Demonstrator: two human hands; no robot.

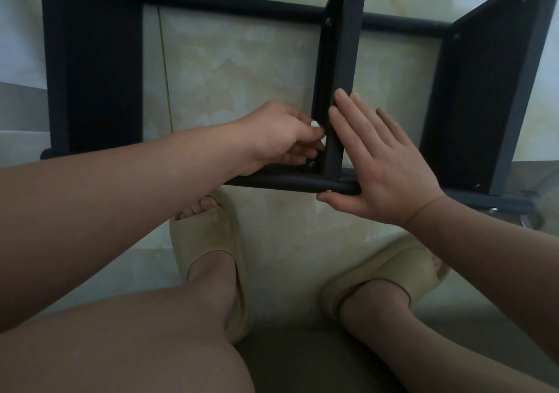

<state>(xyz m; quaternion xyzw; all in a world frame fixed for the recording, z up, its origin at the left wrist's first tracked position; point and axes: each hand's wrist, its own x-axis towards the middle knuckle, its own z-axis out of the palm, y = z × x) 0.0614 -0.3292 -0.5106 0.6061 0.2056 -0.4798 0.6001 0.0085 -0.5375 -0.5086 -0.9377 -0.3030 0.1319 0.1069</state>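
Note:
A black shelf frame lies on its side on the tiled floor, with three dark boards held between two round rails. My right hand point(381, 168) lies flat with straight fingers against the right face of the middle board point(340, 68), its thumb under the near rail point(281, 180). My left hand point(284, 137) reaches to the left face of the same board, fingers curled and pinching something small just above a screw point(311, 163) at the board's near corner. What it pinches is hidden by the fingers.
The left board point(93, 68) and the right board point(481, 96) stand on either side, each with screws at the rail ends. The far rail point(230, 0) crosses the top. My feet in beige slippers point(211, 250) rest on the pale floor below the frame.

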